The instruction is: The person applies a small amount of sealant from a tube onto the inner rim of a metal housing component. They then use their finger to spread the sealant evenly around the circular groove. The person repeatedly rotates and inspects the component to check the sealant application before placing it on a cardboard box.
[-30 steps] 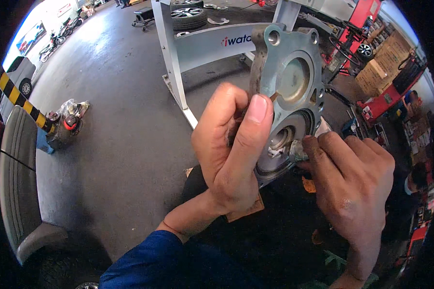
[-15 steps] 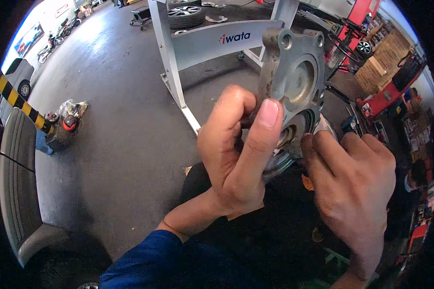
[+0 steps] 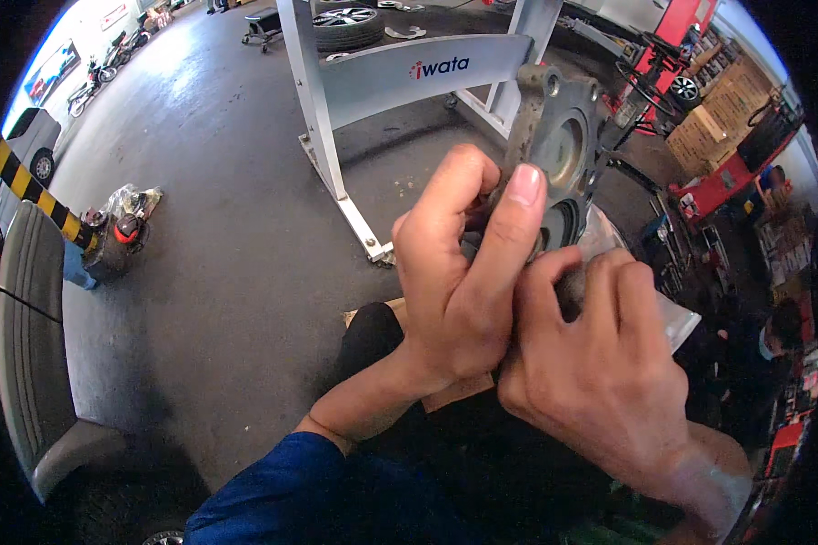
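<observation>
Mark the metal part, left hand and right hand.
Metal part [image 3: 566, 148]: head view, on its round upper recess.
Left hand [image 3: 463, 295]: head view, near the thumb's base.
Right hand [image 3: 600, 354]: head view, on its back.

A wide workshop floor, bright at eleven o'clock and dim by four.
From here I see dark grey floor [image 3: 209, 263] spread under everything, a pale glare washing over it at eleven. Past that, around ten, stands a white wall [image 3: 84, 16] with a parked motorcycle [image 3: 93, 89] close by. A black-and-yellow striped bar [image 3: 38, 193] slants down toward nine, with the grey side of a vehicle [image 3: 32, 318] just below it. At twelve there's a white metal stand [image 3: 364, 91], a tyre [image 3: 347, 38] lying behind its left upright. Cardboard boxes [image 3: 734, 102] are heaped at two, just above a slanting red metal beam [image 3: 720, 180].
</observation>
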Demonstrator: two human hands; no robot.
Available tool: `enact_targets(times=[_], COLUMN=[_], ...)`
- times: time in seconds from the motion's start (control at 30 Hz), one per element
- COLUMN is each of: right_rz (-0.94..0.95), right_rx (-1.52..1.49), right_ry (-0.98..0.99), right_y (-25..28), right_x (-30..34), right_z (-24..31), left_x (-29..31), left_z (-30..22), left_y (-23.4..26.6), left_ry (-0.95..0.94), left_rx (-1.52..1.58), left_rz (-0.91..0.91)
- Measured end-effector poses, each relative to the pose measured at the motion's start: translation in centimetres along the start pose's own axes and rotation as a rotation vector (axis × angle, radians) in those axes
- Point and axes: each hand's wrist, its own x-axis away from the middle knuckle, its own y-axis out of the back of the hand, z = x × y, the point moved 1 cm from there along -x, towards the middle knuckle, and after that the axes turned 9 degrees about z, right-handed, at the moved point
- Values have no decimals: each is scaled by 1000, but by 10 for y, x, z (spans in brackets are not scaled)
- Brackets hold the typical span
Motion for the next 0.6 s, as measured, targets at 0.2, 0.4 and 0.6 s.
enact_targets(times=[0.2, 0.4, 0.6], right_rz=[-44, -341, -343], right_rx=[-195, -771, -1709], right_ry=[-72, -366, -932], right_y=[-9, -10, -37], right_x=[15, 28, 67], right_z=[-16, -58, -8], left_x=[-5, -7, -3], left_z=[6, 7, 30], left_y=[0, 26, 23], left_ry=[97, 133, 214], left_rx=[164, 290, 344], left_rz=[-11, -62, 26])
